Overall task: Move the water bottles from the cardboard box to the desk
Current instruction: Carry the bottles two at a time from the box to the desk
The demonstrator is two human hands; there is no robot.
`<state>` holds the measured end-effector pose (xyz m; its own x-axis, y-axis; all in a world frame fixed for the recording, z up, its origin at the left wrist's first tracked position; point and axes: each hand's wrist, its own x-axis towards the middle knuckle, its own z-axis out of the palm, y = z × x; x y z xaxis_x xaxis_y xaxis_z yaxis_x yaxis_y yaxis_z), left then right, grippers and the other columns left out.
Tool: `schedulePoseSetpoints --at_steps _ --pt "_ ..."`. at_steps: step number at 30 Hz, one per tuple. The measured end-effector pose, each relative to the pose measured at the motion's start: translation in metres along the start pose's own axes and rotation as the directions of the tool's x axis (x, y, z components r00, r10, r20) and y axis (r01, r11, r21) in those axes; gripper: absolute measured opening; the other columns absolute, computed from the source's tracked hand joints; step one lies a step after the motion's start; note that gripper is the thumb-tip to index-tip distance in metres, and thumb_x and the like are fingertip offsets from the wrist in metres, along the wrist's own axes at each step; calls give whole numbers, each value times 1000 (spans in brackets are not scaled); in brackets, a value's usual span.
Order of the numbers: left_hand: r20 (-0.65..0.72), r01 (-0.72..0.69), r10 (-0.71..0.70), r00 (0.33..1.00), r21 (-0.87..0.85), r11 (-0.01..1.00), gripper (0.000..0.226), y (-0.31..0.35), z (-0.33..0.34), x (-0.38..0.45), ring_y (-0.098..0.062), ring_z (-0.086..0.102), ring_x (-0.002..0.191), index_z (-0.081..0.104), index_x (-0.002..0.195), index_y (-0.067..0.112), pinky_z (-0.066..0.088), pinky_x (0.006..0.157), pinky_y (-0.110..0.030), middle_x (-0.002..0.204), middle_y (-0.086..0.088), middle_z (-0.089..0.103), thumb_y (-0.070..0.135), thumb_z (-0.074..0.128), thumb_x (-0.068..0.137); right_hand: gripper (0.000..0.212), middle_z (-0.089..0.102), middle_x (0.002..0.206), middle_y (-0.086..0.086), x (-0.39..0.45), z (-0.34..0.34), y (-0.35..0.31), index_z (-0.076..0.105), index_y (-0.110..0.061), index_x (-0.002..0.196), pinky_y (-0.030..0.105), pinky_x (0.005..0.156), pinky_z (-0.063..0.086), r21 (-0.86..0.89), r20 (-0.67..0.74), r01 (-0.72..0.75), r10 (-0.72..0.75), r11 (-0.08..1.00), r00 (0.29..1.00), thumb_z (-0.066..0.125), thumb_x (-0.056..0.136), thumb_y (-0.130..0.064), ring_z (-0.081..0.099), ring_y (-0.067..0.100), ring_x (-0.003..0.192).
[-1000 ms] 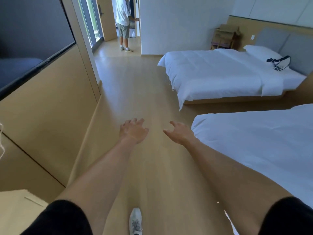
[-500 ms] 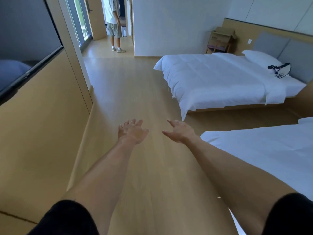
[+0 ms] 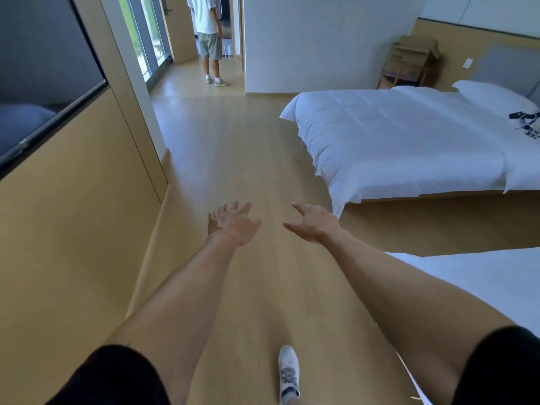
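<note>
- Head view, hands: left hand [image 3: 233, 225] and right hand [image 3: 314, 225] reach forward side by side over the wooden floor [image 3: 233, 147], apart from each other; each grip is spread, fingers relaxed, holding nothing.
- Head view, task things: a cardboard box [image 3: 416, 52] sits on a small wooden stand in the far right corner, beside the headboard; no bottles can be made out at that range.
- Head view, right side: a white bed [image 3: 403, 141] lies between the hands and the box, with a dark-and-white bag [image 3: 526, 124] near its pillow [image 3: 493, 96]. A second white bed [image 3: 473, 276] sits near, just right of the right forearm.
- Head view, left side: a tan wood-panelled wall runs along the left, carrying a dark screen [image 3: 43, 71].
- Head view, far end: another person [image 3: 209, 39] in a white shirt and grey shorts stands in the doorway by the window.
- Head view, near edge: a white sneaker [image 3: 288, 372] is planted on the floor between the arms.
</note>
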<state>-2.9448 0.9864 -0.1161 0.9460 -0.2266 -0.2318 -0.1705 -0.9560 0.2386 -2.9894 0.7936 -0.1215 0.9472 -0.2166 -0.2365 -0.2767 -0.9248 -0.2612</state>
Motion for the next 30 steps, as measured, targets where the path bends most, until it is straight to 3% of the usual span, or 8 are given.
schedulePoseSetpoints --at_steps 17,30 --pt "-16 84 -84 996 30 996 57 69 -63 281 -27 14 154 28 157 35 7 125 -48 167 -1 21 48 37 103 72 32 163 0 292 -85 34 25 -33 158 45 120 25 -11 42 99 -98 995 994 44 96 -64 26 21 150" --pt "-26 -34 35 999 6 999 54 83 -95 516 -27 24 150 33 154 35 15 122 -48 161 -1 31 46 36 102 72 35 161 0 507 -119 25 27 -34 157 48 119 26 -22 8 4 -4 1000 1000 45 94 -65 29 21 149"
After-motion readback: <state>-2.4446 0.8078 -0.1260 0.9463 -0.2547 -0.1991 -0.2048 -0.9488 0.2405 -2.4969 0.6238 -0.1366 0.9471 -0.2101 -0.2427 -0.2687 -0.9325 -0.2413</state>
